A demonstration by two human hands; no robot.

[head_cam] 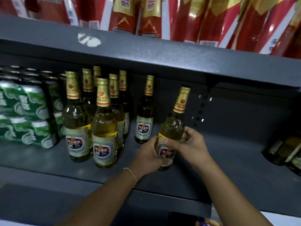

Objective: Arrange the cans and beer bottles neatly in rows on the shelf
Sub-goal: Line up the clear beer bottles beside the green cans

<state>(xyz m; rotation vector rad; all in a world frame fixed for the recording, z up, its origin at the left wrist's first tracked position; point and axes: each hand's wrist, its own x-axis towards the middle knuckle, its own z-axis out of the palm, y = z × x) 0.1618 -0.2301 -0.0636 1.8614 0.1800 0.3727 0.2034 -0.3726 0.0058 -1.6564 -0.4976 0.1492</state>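
Both hands close around one clear glass beer bottle with a gold foil neck (171,128), right of the frame's centre: the left hand (150,154) wraps its lower body from the left, fingers across the edge of the red and white oval label, while the right hand (189,145) clasps the shoulder and upper label from the right, thumb lying over the front. That bottle leans slightly, its neck tipped toward the upper right, and its base sits at the dark grey metal shelf board (236,168); whether it rests fully on the board cannot be told. A thin pale bracelet (131,174) circles the left wrist. Just behind and left of the held bottle stands a single matching upright bottle (145,111), apart from the rest. Further left, a cluster of matching gold-necked bottles (104,121) stands upright in rough rows, close together. At the far left of the frame, shrink-wrapped packs of green and white cans (24,111) are stacked two high. At the right edge, more bottles (286,152) lie on their sides on the same board. Above, the upper shelf's dark grey front edge (146,51) carries a torn white sticker patch (88,39), with red and gold packages (162,13) ranged along the top.
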